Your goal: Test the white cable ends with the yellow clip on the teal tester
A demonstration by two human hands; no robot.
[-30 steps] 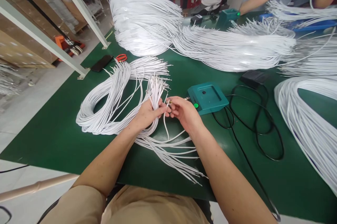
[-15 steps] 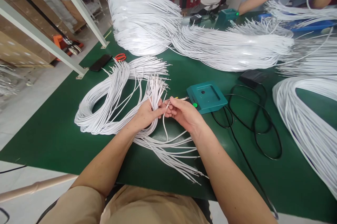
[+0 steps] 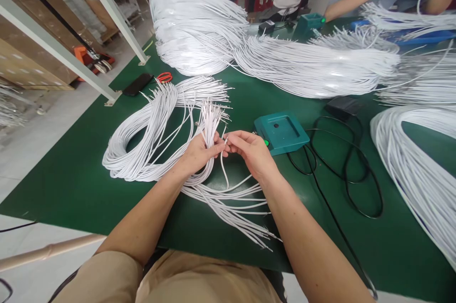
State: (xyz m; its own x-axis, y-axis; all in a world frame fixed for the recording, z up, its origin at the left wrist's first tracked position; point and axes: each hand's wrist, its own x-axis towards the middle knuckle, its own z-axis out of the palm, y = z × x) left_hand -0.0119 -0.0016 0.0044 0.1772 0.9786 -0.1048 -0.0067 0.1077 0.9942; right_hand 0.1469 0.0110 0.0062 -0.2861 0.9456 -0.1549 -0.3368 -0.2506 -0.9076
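On the left of the green table [image 3: 71, 194], a coil of white cables [image 3: 119, 153] lies where it did a moment ago, with a black flat object [image 3: 138, 84] and orange-handled scissors [image 3: 164, 77] just behind it. The left hand [image 3: 200, 153] has hardly moved: it is closed around a gathered bunch of cable ends [image 3: 211, 120], which stand upright out of its grip.

Between the two hands, a single white cable [image 3: 222, 164] rises from the table in a curve to the fingertips. The right hand [image 3: 249, 148] is what has changed. Its thumb and finger now meet at that cable's tip, against the left thumb, and the back of the hand covers the yellow and metal piece that showed beside it half a second ago. It appears to be pinching the tip, so I judge that this one end is still being handled.

Just beyond the right hand sits a teal box [image 3: 286, 145], its green light [image 3: 266, 142] now partly covered. Farther right, a black cord [image 3: 347, 180] and a large white cable bundle [image 3: 409, 160] look unchanged.
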